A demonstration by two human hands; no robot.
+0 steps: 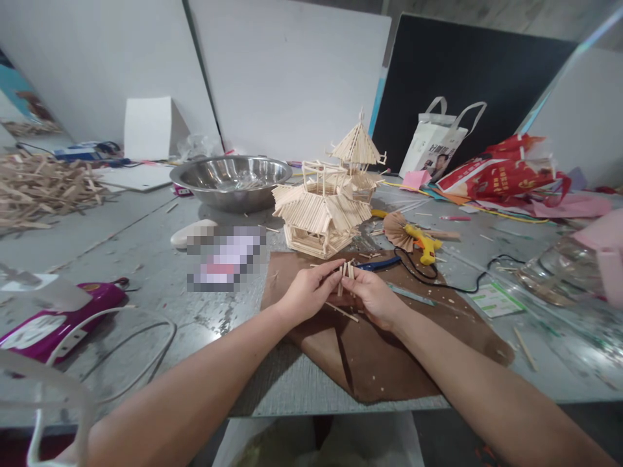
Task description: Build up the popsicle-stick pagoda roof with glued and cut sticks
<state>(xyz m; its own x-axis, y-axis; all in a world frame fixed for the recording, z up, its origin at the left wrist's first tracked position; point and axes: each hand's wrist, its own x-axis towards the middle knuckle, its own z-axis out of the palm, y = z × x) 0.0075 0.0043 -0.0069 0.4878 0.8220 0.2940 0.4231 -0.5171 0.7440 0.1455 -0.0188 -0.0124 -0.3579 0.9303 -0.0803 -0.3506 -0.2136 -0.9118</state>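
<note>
Several short wooden sticks (346, 271) stand upright between my two hands, pinched by the fingertips. My left hand (311, 288) closes on them from the left, my right hand (372, 295) from the right. Below lies a brown cloth (389, 363) with a loose wooden stick (342, 312) and small scraps on it. Just beyond my fingers is a blue-handled tool (378, 264), partly hidden by my right hand. A pavilion model made of wooden sticks (324, 217) stands behind the cloth, with a taller pointed-roof part (359, 146) at its back.
A steel bowl (231, 188) sits left of the model, near a blurred-out phone (228, 258). To the right lie a yellow glue gun (423, 245) with black cord and a clear bottle (548, 275). At left are a stick pile (41, 188) and a purple power strip (68, 318).
</note>
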